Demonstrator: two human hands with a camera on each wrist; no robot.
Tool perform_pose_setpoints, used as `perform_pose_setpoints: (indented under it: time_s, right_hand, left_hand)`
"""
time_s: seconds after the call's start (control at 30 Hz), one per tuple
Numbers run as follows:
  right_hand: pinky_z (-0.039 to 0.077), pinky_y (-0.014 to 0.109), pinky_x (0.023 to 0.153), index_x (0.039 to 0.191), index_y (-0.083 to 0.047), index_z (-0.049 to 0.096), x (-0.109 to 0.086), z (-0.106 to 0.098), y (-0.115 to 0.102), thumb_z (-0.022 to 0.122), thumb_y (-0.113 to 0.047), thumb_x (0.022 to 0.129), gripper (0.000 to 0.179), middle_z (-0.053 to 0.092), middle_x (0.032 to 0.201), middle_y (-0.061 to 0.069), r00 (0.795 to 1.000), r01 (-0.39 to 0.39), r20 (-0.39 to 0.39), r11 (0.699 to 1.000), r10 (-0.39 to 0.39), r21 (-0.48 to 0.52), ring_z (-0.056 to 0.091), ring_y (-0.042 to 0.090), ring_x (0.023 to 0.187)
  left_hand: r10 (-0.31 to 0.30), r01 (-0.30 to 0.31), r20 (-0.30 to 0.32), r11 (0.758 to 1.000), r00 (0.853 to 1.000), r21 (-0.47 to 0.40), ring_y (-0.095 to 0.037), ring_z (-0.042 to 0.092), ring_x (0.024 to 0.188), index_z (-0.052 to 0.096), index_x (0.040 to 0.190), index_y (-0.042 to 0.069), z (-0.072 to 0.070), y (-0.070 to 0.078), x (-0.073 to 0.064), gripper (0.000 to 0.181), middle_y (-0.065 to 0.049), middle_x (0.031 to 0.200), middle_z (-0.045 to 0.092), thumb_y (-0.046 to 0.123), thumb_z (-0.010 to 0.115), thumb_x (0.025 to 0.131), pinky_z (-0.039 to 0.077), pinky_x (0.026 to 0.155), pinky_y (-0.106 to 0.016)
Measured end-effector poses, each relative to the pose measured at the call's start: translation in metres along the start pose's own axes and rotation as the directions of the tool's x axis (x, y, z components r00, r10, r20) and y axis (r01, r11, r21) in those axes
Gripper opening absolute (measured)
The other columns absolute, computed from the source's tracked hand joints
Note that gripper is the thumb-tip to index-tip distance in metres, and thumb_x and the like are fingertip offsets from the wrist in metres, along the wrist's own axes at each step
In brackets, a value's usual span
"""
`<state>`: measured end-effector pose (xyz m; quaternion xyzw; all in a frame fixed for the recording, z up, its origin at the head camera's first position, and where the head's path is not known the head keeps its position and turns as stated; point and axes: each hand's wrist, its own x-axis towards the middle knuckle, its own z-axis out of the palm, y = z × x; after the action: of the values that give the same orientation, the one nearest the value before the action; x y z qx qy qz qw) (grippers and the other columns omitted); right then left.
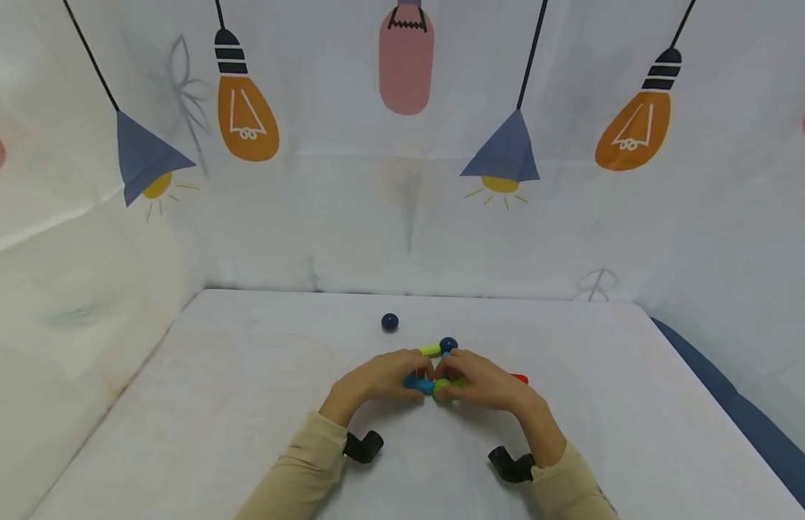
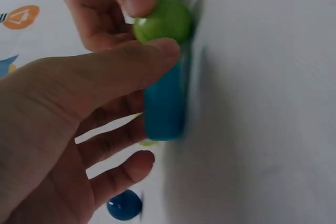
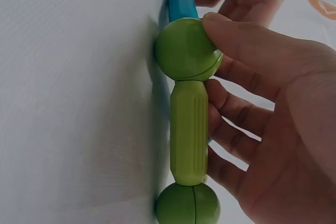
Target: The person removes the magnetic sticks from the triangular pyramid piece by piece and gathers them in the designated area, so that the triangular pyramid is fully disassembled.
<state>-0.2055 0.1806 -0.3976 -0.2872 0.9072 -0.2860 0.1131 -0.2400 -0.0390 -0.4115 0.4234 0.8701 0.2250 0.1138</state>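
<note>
Near the middle of the table, both hands work at a chain of toy balls and rods. My left hand [image 1: 384, 377] pinches a blue rod [image 2: 165, 106] between thumb and fingers. The rod's end is against a green ball [image 3: 182, 51], which my right hand [image 1: 487, 384] grips with thumb and fingertips. From that ball a lime-green rod [image 3: 189, 132] runs to a second green ball [image 3: 188, 205], alongside the right fingers. Just beyond the hands are a dark blue ball [image 1: 449, 344] and a yellow-green rod [image 1: 430, 350] joined to it. Part of the build is hidden behind the fingers.
A loose dark blue ball [image 1: 389, 322] lies farther back on the white table [image 1: 246, 375]. A red piece [image 1: 521, 378] shows past the right hand. Behind the table hangs a pale sheet [image 1: 337, 217] printed with lamps.
</note>
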Motion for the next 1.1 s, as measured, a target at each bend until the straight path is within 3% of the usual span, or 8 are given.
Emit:
perform_pose_setpoints:
  time_s: [0.27, 0.5, 0.57, 0.67, 0.77, 0.93, 1.1]
  right_hand:
    - [0.041, 0.023, 0.072, 0.101, -0.02, 0.064, 0.001, 0.003, 0.002, 0.067, -0.029, 0.088, 0.015, 0.052, 0.09, -0.005, 1.0, 0.017, -0.012, 0.999, -0.018, -0.028, 0.048, 0.012, 0.084]
    - [0.04, 0.023, 0.071, 0.102, -0.019, 0.063, 0.002, 0.001, 0.006, 0.066, -0.032, 0.088, 0.02, 0.051, 0.088, -0.004, 1.0, 0.029, -0.006, 0.999, -0.029, -0.032, 0.047, 0.012, 0.083]
    - [0.04, 0.022, 0.07, 0.102, -0.019, 0.063, 0.002, 0.002, 0.007, 0.066, -0.033, 0.088, 0.02, 0.051, 0.088, -0.004, 1.0, 0.03, -0.001, 0.999, -0.03, -0.041, 0.047, 0.011, 0.082]
    - [0.04, 0.022, 0.07, 0.102, -0.019, 0.063, 0.003, 0.002, 0.008, 0.066, -0.034, 0.088, 0.021, 0.05, 0.087, -0.004, 1.0, 0.023, 0.004, 0.999, -0.023, -0.046, 0.047, 0.011, 0.081]
    - [0.04, 0.022, 0.07, 0.102, -0.019, 0.063, 0.002, 0.002, 0.008, 0.066, -0.034, 0.087, 0.021, 0.05, 0.087, -0.004, 1.0, 0.008, 0.011, 0.999, -0.007, -0.043, 0.047, 0.011, 0.081]
    - [0.041, 0.023, 0.072, 0.102, -0.019, 0.062, 0.003, 0.001, 0.008, 0.066, -0.035, 0.087, 0.022, 0.051, 0.089, -0.004, 1.0, -0.004, 0.021, 0.999, 0.005, -0.041, 0.047, 0.011, 0.083]
    - [0.042, 0.024, 0.075, 0.102, -0.02, 0.062, 0.002, 0.0, 0.008, 0.067, -0.035, 0.087, 0.022, 0.051, 0.091, -0.005, 0.999, -0.006, 0.032, 0.999, 0.007, -0.034, 0.048, 0.012, 0.086]
  left_hand:
    - [-0.004, 0.008, -0.057, 0.998, 0.998, 0.057, -0.004, 0.052, 0.086, 0.062, 0.103, 0.022, 0.009, -0.006, -0.003, 0.018, 0.011, 0.098, 0.06, 0.027, 0.069, 0.087, 0.045, 0.078, -0.02]
    - [0.073, -0.07, -0.03, 0.995, 0.997, 0.077, -0.008, 0.053, 0.093, 0.068, 0.106, 0.019, 0.004, -0.007, -0.006, 0.019, 0.006, 0.104, 0.062, 0.026, 0.066, 0.088, 0.045, 0.085, -0.022]
    - [0.069, -0.067, -0.022, 0.995, 0.997, 0.072, -0.008, 0.052, 0.093, 0.068, 0.105, 0.02, 0.002, -0.01, -0.007, 0.018, 0.007, 0.103, 0.062, 0.026, 0.066, 0.088, 0.045, 0.085, -0.022]
    - [0.026, -0.024, -0.039, 0.998, 0.999, 0.06, -0.007, 0.052, 0.095, 0.068, 0.106, 0.02, -0.003, -0.019, -0.011, 0.018, 0.008, 0.102, 0.061, 0.026, 0.066, 0.089, 0.045, 0.088, -0.024]
    - [-0.032, 0.035, -0.093, 0.999, 0.995, 0.037, -0.007, 0.053, 0.096, 0.068, 0.106, 0.02, -0.01, -0.031, -0.016, 0.018, 0.009, 0.101, 0.061, 0.025, 0.066, 0.089, 0.045, 0.088, -0.028]
    - [-0.127, 0.131, -0.18, 0.991, 0.975, 0.007, -0.009, 0.052, 0.091, 0.068, 0.106, 0.02, -0.022, -0.051, -0.03, 0.019, 0.008, 0.097, 0.06, 0.022, 0.068, 0.087, 0.046, 0.083, -0.031]
    - [-0.199, 0.203, -0.215, 0.979, 0.956, -0.007, -0.014, 0.055, 0.091, 0.067, 0.107, 0.016, -0.03, -0.067, -0.045, 0.02, 0.002, 0.094, 0.059, 0.019, 0.068, 0.087, 0.046, 0.082, -0.034]
